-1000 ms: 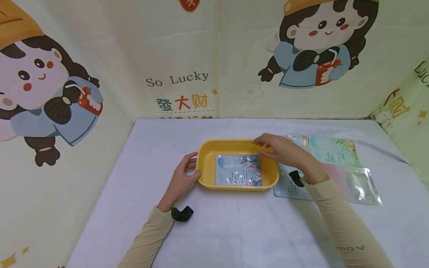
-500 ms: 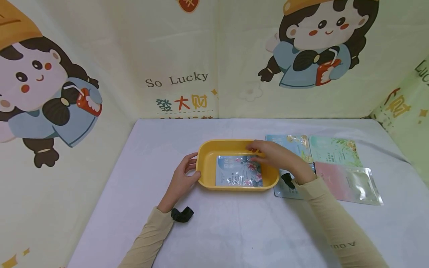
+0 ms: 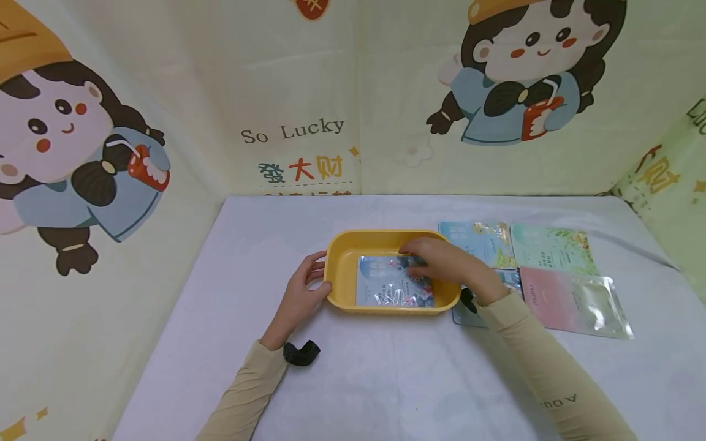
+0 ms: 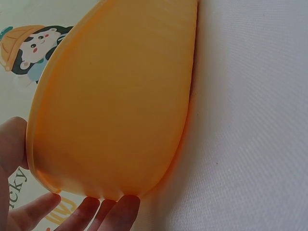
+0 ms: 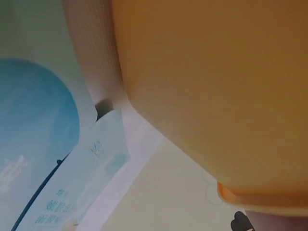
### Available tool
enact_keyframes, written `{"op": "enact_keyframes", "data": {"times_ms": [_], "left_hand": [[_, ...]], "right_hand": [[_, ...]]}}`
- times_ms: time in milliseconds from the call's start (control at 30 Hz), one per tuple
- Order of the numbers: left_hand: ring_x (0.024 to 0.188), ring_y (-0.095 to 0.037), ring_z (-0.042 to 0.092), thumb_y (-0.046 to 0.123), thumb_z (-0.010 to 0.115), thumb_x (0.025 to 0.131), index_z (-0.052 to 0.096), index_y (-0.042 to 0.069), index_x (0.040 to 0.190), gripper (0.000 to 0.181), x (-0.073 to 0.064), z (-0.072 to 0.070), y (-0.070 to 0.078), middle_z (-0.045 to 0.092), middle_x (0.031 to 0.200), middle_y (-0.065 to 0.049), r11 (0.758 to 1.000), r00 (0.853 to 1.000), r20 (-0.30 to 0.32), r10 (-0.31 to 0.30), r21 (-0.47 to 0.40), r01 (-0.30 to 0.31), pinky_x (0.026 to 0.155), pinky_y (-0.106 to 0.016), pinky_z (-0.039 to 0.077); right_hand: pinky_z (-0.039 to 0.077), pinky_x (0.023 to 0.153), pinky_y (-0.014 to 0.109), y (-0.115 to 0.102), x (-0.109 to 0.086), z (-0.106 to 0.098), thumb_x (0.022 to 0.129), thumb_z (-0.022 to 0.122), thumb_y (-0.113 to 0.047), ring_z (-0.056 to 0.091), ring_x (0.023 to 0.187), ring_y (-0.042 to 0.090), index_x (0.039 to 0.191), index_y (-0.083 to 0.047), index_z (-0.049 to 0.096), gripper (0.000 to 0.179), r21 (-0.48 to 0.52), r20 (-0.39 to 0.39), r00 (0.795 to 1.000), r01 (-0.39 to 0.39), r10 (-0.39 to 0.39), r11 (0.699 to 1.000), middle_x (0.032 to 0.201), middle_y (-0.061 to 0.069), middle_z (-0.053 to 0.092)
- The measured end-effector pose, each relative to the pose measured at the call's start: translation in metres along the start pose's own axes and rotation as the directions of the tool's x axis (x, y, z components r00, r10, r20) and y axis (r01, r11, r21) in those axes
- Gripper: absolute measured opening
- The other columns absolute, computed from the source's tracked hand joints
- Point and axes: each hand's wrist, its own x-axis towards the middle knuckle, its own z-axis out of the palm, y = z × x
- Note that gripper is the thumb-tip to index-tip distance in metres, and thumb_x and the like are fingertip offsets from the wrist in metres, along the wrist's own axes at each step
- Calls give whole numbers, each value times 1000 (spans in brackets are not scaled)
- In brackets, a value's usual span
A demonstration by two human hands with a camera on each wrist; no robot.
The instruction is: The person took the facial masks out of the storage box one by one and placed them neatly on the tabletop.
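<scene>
A yellow plastic tray (image 3: 343,252) sits on the white-covered table, with a flat blue floral face mask packet (image 3: 380,282) lying inside. My left hand (image 3: 300,294) holds the tray's left end; the left wrist view shows the fingertips (image 4: 122,209) against the outer wall and the thumb beside the rim. Reaching over the right end of the tray, my right hand (image 3: 444,263) has its thumb and fingers just over the packet's upper right part. Whether they touch the packet is hard to see. Only the tray's outer wall (image 5: 207,86) fills most of the right wrist view.
Right of the tray lie more mask packets: a light blue one (image 3: 477,242), a green one (image 3: 551,248), and a pink and silver one (image 3: 576,300). Another blue packet (image 3: 469,317) is partly hidden under my right forearm. A printed cloth (image 3: 386,122) hangs behind the table.
My right hand has moved left and nearer, from the tray's far right rim to over the packet, uncovering packets on the right. The left hand and tray have stayed put.
</scene>
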Motion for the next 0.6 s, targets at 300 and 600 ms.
{"op": "enact_keyframes", "data": {"times_ms": [300,600], "left_hand": [[108,-21,54,5,60,81,43,20,134,57,-1,1,3,53,122,-6,1000,1000,1,-20,-13,20,86,-37,50],[108,-19,54,6,60,82,44,22,133,57,0,2,1,54,122,-5,999,999,-9,-38,2,38,86,-35,50]], "right_hand": [[42,95,39,-2,2,4,80,70,-20,51,107,23,118,-4,59,43,-95,13,1000,28,-27,995,115,7,59],[46,90,37,-3,3,5,81,68,-9,55,99,20,113,-5,61,33,-62,-7,999,39,-39,997,109,6,59]]}}
